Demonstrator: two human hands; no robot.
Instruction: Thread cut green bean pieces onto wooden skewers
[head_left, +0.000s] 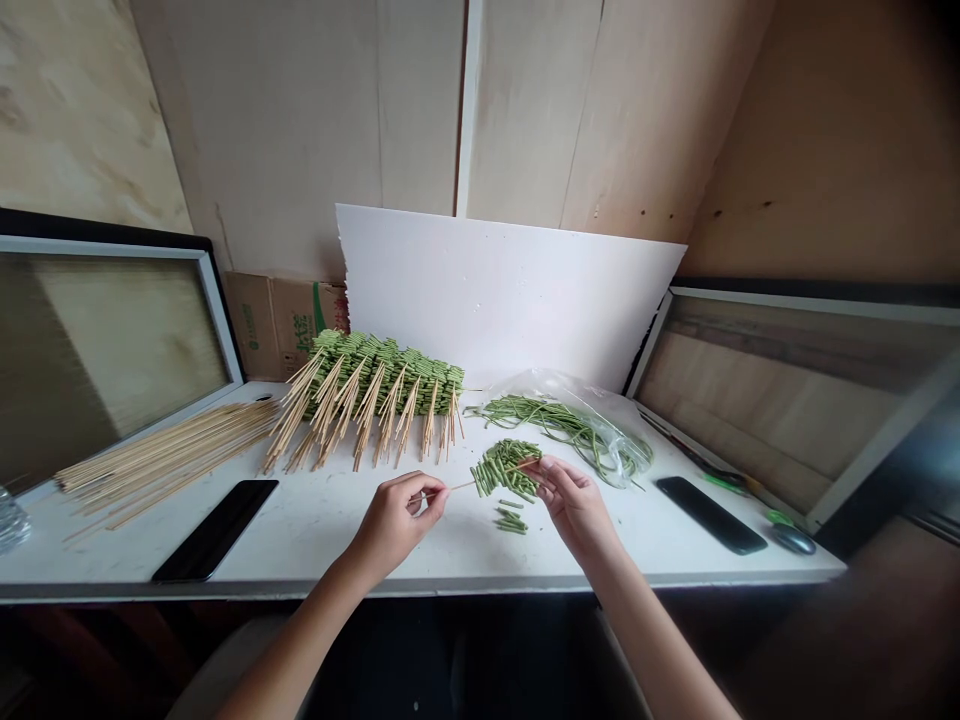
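My left hand is closed in a pinch on the blunt end of a thin bamboo skewer that points right toward a small heap of cut green bean pieces. My right hand is closed at the skewer's tip, fingers pinched on a green bean piece beside that heap. A few loose pieces lie between my hands on the white table. Behind them stands a stack of finished green bean skewers.
A bundle of bare skewers lies at the left, a dark phone in front of it. A clear bag of long green beans sits at the right, with another phone, a mouse and a white board behind.
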